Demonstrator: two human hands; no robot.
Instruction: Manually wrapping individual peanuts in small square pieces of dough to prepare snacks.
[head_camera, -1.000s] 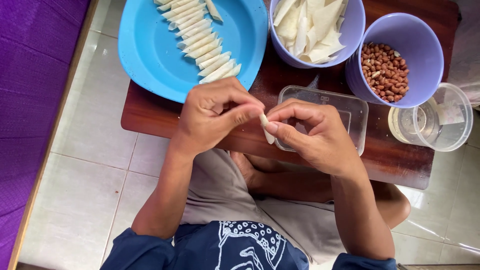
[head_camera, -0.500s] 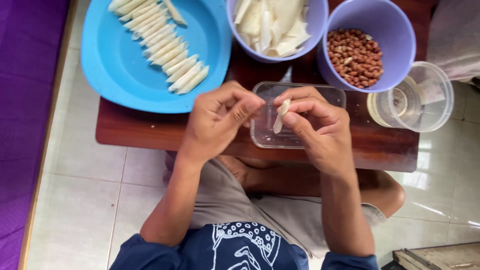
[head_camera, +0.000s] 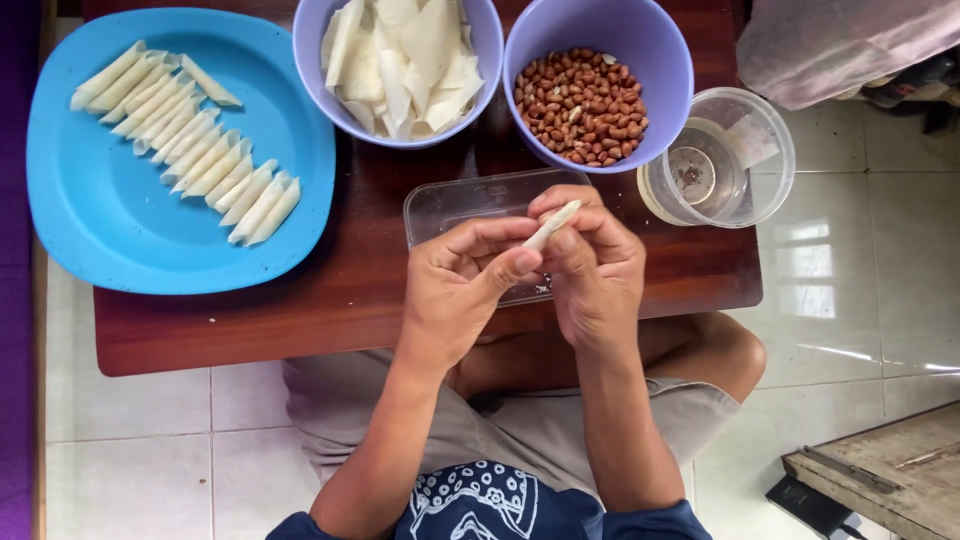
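Note:
My left hand (head_camera: 462, 285) and my right hand (head_camera: 592, 268) meet over a clear rectangular plastic container (head_camera: 450, 205) on a low dark wooden table (head_camera: 380, 290). Between their fingertips they pinch a small pale rolled wrapper (head_camera: 553, 225), tilted up to the right. A blue plate (head_camera: 110, 215) at the left holds a diagonal row of several finished rolls (head_camera: 190, 150). Behind the hands stand a purple bowl of white wrapper pieces (head_camera: 398, 55) and a purple bowl of peanuts (head_camera: 585, 95).
A clear round cup with a little liquid (head_camera: 715, 160) stands at the table's right edge. My crossed legs are under the table on a white tiled floor (head_camera: 850, 300). A wooden board (head_camera: 880, 480) lies at the lower right, purple cloth (head_camera: 15, 400) along the left.
The view has shifted, so the table and bowls sit further left and lower. My hands have closed together on the roll, which now points up to the right.

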